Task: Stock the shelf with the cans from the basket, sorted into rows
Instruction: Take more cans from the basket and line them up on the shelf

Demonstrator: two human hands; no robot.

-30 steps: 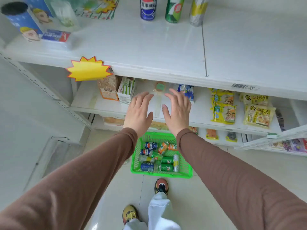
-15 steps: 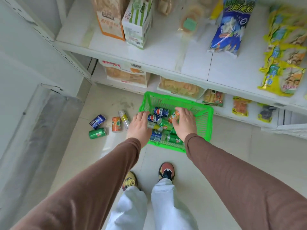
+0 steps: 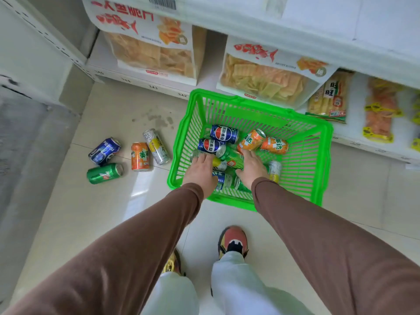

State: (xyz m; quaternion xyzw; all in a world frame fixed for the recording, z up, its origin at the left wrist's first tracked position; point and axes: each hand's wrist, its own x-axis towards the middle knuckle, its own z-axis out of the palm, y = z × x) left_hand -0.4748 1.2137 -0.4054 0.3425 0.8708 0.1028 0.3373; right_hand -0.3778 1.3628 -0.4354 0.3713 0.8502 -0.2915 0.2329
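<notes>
Tiled floor, green plastic basket (image 3: 318, 160) | both hands on cans lying sideways: left hand (image 3: 201, 171), right hand (image 3: 251, 165) | grip: cannot tell

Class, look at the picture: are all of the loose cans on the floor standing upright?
No. All four floor cans, such as the green can and the orange can, lie on their sides left of the basket.

Soft, even daylight is filling the scene, with no hard shadows showing. A pale glare patch is shining off the glossy cream floor tiles (image 3: 138, 189). The wide lens is bending the white metal shelf edge (image 3: 295, 26) at the top, and the brown sleeves are blurring slightly toward the bottom corners.
</notes>
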